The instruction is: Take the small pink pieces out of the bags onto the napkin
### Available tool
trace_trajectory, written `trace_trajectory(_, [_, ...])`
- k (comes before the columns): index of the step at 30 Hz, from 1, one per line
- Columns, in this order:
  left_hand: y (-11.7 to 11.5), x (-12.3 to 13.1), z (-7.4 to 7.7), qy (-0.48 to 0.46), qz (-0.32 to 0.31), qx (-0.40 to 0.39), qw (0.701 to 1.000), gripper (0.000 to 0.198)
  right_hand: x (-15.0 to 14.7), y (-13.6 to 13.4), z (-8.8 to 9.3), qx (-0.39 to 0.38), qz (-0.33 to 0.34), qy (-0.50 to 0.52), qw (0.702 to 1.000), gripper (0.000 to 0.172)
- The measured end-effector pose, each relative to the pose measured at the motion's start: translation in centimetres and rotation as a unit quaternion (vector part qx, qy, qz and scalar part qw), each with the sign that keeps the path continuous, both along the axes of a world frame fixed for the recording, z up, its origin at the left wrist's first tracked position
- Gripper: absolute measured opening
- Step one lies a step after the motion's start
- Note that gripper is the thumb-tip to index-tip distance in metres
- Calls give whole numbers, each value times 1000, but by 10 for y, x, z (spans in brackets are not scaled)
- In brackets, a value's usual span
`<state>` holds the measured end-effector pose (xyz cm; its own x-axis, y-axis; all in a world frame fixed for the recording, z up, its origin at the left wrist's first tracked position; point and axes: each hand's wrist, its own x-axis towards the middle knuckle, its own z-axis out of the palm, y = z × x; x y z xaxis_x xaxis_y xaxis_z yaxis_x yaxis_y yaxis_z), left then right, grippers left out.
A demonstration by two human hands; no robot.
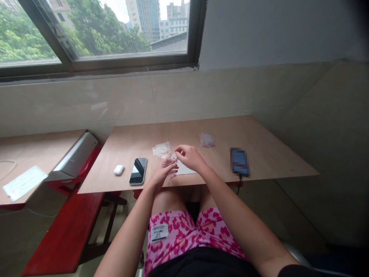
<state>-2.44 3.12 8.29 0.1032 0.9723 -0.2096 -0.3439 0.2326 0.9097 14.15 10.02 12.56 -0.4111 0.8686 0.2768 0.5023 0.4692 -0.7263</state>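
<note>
Close together over the front half of the table are my two hands. My left hand (163, 171) has its fingers curled around a thin pinkish strand (173, 177), which seems to carry small beads; part hangs below the fingers. Just to its right, my right hand (190, 157) is closed in a pinch, thumb against fingertips. Whatever it pinches is too small to make out. Under and beside the hands lies a white sheet (186, 168), partly covered by them. A crumpled clear plastic bag (162, 149) rests behind my left hand.
A small clear bag with pink bits (207, 140) lies farther back on the table (271, 161). To the left are a phone (138, 171) and a white earbud case (118, 169). A cabled dark device (240, 162) sits at right. A red bench (66, 234) stands lower left.
</note>
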Motion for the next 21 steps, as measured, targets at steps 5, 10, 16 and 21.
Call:
trace_trajectory(5, [3, 0, 3, -125, 24, 10, 992, 28, 13, -20, -51, -259, 6, 109, 960, 25])
trace_trajectory(10, [3, 0, 2, -160, 27, 9, 987, 25, 12, -52, -73, -403, 50, 228, 885, 22])
trace_trajectory(16, [3, 0, -1, -146, 24, -1, 989, 25, 9, -60, -81, -356, 39, 267, 895, 18])
trace_trajectory(21, [3, -1, -2, -138, 28, -12, 990, 26, 7, -63, -85, -343, 35, 260, 902, 19])
